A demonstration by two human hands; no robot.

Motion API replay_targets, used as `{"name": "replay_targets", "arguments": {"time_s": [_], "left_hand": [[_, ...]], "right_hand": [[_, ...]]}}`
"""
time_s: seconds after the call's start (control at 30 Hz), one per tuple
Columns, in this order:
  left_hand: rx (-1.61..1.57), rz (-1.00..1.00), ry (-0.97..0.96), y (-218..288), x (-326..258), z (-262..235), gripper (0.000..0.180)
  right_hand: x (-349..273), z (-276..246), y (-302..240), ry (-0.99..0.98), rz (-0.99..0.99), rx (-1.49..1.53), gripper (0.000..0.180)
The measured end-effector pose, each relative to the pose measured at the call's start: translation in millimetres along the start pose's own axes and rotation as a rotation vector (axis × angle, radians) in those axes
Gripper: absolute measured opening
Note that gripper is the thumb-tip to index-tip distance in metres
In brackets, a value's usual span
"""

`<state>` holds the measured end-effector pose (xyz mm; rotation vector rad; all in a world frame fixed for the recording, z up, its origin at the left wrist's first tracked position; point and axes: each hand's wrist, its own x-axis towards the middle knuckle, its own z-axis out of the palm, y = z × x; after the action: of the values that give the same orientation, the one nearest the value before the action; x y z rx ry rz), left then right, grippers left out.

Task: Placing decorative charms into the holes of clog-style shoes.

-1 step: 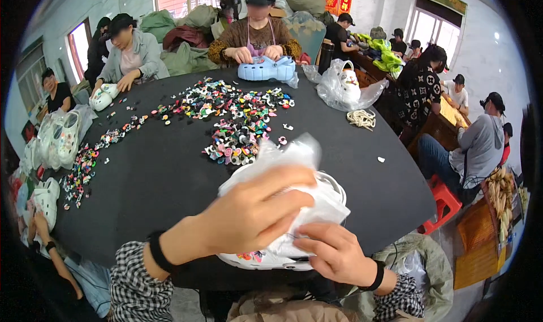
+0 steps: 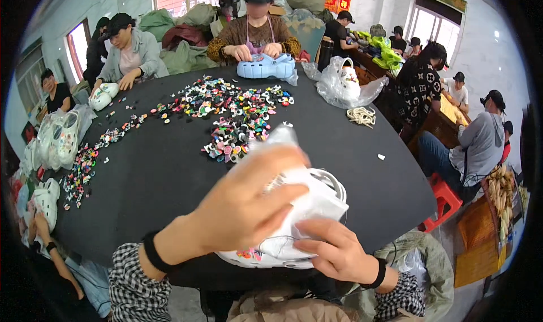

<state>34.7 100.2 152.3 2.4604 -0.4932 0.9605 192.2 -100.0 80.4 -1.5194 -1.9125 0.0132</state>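
A white clog (image 2: 294, 263) with colourful charms lies beneath my hands at the near table edge, its strap (image 2: 337, 184) showing beyond them. My left hand (image 2: 237, 200), smeared by motion, has its fingers curled round a white, partly see-through plastic bag (image 2: 325, 202) over the clog. At the bag's lower edge, my right hand (image 2: 339, 253) has thumb and fingers pinched together. A thin dark thread (image 2: 277, 237) runs close to those fingertips. Much of the clog is hidden by the bag and my hands.
Loose shoe charms (image 2: 232, 132) lie heaped on the black table (image 2: 153, 180). Across it, a person handles a blue clog (image 2: 264, 67). Bagged clogs (image 2: 59, 141) lie at left. A cord coil (image 2: 361, 116) lies at right, and a red stool (image 2: 438, 203) stands beside the table.
My left hand has shifted slightly left and down, still on the bag. The bag's raised top is lower and narrower. My right hand has barely moved.
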Motion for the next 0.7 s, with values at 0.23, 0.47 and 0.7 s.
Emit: {"name": "replay_targets", "arguments": {"time_s": [0.23,0.47,0.7], "left_hand": [[-0.048,-0.78,0.241,7.3,-43.6,-11.3,0.065],[-0.219,-1.098,0.201,1.8,-76.4,-1.7,0.065],[0.627,-0.251,0.104,45.6,-76.9,-13.3,0.055]], "right_hand": [[1.1,4.7,4.5,0.023,-0.169,-0.028,0.032],[3.3,3.7,15.0,-0.033,-0.129,0.187,0.032],[8.6,-11.2,9.7,-0.105,0.203,0.507,0.038]]}}
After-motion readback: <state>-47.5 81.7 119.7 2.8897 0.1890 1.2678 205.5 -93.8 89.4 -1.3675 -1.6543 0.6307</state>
